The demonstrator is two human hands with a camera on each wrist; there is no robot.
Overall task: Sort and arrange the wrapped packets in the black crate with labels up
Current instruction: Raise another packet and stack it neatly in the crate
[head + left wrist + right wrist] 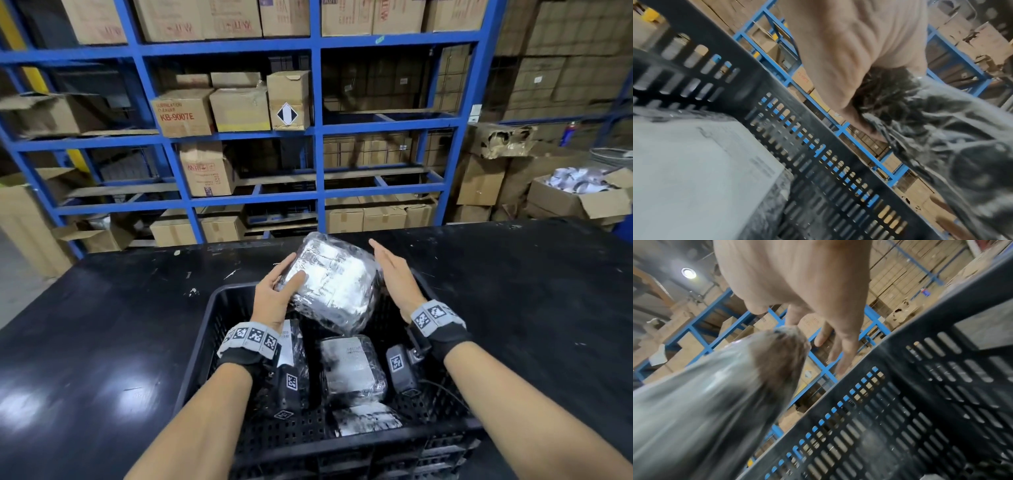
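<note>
Centre frame: my left hand (274,294) grips a shiny plastic-wrapped packet (334,284) above the black slatted crate (219,322) | right hand (394,270) flat, released | wrap looks slippery; I'd hold opposite edges.

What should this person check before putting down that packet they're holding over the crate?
1. Hold on the raised packet: ok; the left hand grips its left edge with the thumb on top.
2. Second hand steadying it: not ok; the right hand is open beside it, and whether it touches cannot be told.
3. Label facing up: cannot tell; the top face is pale but glare hides any print.
4. Free room in the black crate: ok; the far end under the packet looks unfilled.
5. Packets already laid: ok for the middle packet, white label up; the near packet also shows white.
</note>
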